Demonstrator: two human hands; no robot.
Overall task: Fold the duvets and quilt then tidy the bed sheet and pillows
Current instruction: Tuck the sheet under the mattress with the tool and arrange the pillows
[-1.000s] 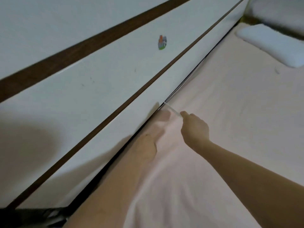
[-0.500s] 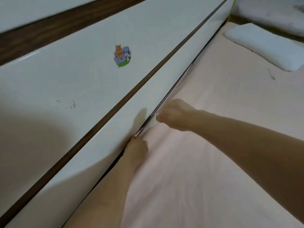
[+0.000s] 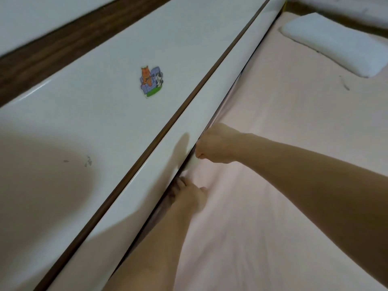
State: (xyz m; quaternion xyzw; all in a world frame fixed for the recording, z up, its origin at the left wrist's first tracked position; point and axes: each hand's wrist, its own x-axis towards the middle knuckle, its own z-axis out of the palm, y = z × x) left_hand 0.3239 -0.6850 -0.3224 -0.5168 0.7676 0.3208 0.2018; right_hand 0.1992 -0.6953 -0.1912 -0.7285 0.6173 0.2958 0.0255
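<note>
While your view runs along the bed's left edge, the pale pink bed sheet [image 3: 283,164] fills most of the right side, spread flat over the bed from the near edge to the far end. A glossy white panel [image 3: 94,133] with dark wood trim stands along its left side, and only a narrow dark gap lies between the two. A white pillow [image 3: 333,43] lies on the sheet at the far right, well apart from your hands. A small cartoon sticker [image 3: 151,80] sits on the panel, far left of your hands.

Your right hand [image 3: 216,143] is at the sheet's left edge, just beside the panel. Its fingers are curled into a fist and pinch a small fold of the sheet, which shows at the near side of the fist. Your left hand [image 3: 189,195] lies nearer you along the same edge. Its fingers [image 3: 177,185] are pushed into the gap between bed and panel, with the sheet's edge under them and the thumb resting on top of the sheet. Whether they clamp the fabric down there you cannot tell. Wrinkles fan out in the sheet between your two hands.
</note>
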